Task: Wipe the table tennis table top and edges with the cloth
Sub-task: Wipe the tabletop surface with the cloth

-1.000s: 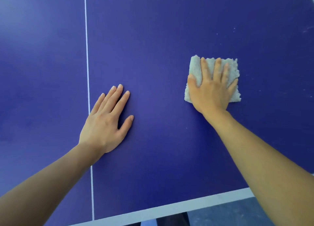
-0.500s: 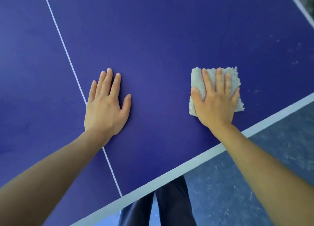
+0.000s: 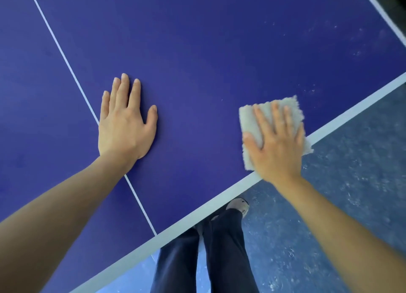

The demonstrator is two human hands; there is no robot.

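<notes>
Closest to us, our legs in dark trousers (image 3: 219, 248) stand on the mottled grey-blue floor (image 3: 340, 204), one pale shoe (image 3: 238, 204) showing just under the table's rim. Above them the white edge band (image 3: 197, 212) of the table tennis table (image 3: 197, 50) runs slantwise across the view, from lower left to upper right.

Right on that band, our right hand (image 3: 276, 147) lies flat on the cloth (image 3: 250, 121), fingers straight and a little spread, pressing it down onto the blue top; the hand is slightly blurred. The cloth is a pale, fluffy, folded pad. It sits at the near edge of the table, with its near right corner sticking out past the band, over the floor. The heel of our hand covers the band itself.

Well apart from it, our left hand (image 3: 123, 127) rests palm down on the bare blue surface, fingers straight and close together, thumb out to the side, holding nothing. Its outer edge lies against the thin white centre line (image 3: 66, 57).

Farther off, toward the upper right, pale dusty specks (image 3: 356, 37) dot the top, and another white band (image 3: 377, 9) marks the table's side edge at the corner of the view.
</notes>
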